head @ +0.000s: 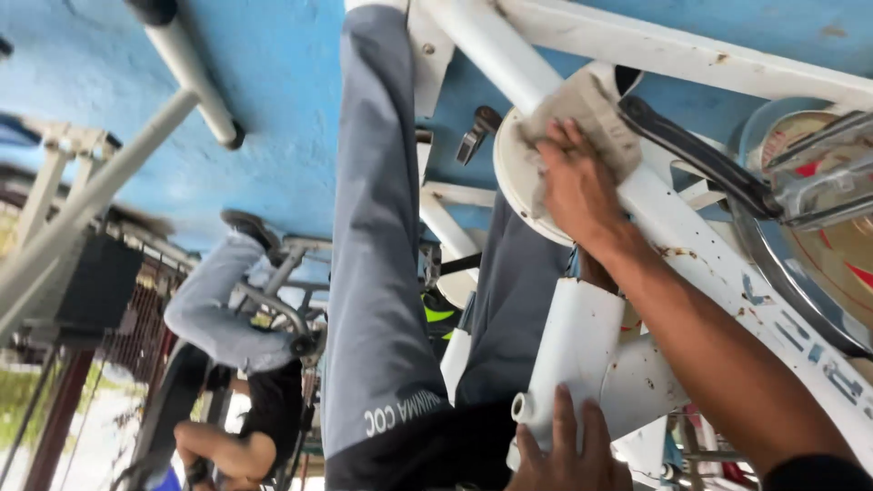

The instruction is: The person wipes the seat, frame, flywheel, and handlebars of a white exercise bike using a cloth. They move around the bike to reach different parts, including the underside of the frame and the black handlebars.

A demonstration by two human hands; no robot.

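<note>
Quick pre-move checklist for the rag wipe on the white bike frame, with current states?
1. Rag under the upper hand, pressed on the frame: ok.
2. Lower hand bracing the white tube: ok, fingers rest on its end.
3. Rag clear of the black crank: not ok, its edge lies right beside it.
4. Rust spots on the frame near the wrist wiped: not ok, specks show.
5. Person in grey trousers clear of the frame: cannot tell, stands close behind it.
6. Which hand is left or right: cannot tell, the view is tilted.
</note>
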